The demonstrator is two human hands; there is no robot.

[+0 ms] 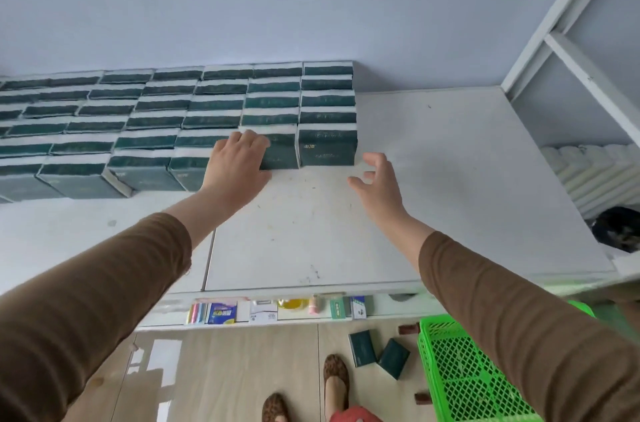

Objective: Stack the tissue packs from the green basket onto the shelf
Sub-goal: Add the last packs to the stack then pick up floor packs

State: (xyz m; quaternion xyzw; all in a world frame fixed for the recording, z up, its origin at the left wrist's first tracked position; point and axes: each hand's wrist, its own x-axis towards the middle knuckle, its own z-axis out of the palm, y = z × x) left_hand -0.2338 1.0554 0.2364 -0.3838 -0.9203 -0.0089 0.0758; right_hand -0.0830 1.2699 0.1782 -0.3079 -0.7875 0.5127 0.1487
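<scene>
Brown sleeves (pixel 86 290) reach up over the white shelf (pixel 433 186). The left hand (pixel 239 162) lies flat, fingers straight, on the front of a dark green tissue pack (pixel 280 151) in the front row. The right hand (pixel 377 179) hovers just off the shelf top near the row's right end pack (pixel 327 148), fingers spread and loosely bent, holding nothing. Packs (pixel 166 117) fill the shelf's back left in stacked rows; their gold print is too small to read. The green basket (pixel 460 376) stands on the floor below, two packs (pixel 377 350) lying just beside it.
</scene>
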